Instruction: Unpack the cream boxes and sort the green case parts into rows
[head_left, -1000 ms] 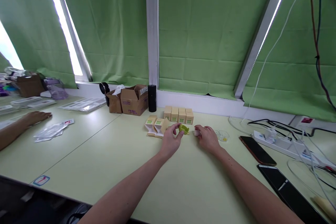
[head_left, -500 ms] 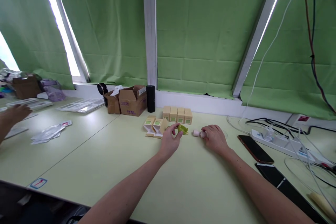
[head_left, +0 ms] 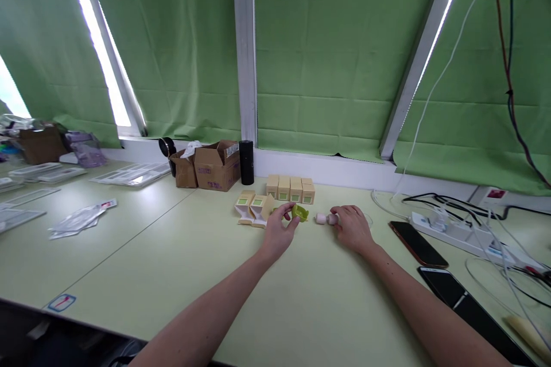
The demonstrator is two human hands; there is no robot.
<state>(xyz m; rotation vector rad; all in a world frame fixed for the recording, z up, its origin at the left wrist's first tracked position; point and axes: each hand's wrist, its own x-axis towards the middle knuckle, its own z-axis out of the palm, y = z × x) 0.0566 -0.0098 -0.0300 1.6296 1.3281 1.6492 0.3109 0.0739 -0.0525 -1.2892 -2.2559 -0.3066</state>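
Far left, another person's hand is now missing from view; half a second ago it was hovering there. Flat white frames [head_left: 23,219] are lying uncovered on the table [head_left: 167,287]; probably not affecting the work in hand. Plastic packets [head_left: 81,221] are staying put. Moving right: two opened cartons [head_left: 257,204] are standing just beside the left hand [head_left: 279,229], which is keeping its thumb and fingers clamped on a green cup-like piece [head_left: 301,214], unchanged. Next, two pale pieces [head_left: 321,218] are lying end to end; can't tell if touching. Right hand [head_left: 353,229] is touching the right-hand one; can't tell how firmly. Versus one second ago, that hand is sitting farther right, exposing the left pale piece, likely making both pieces reachable. It's also covering most of a clear piece [head_left: 369,219]. Hands are staying apart.
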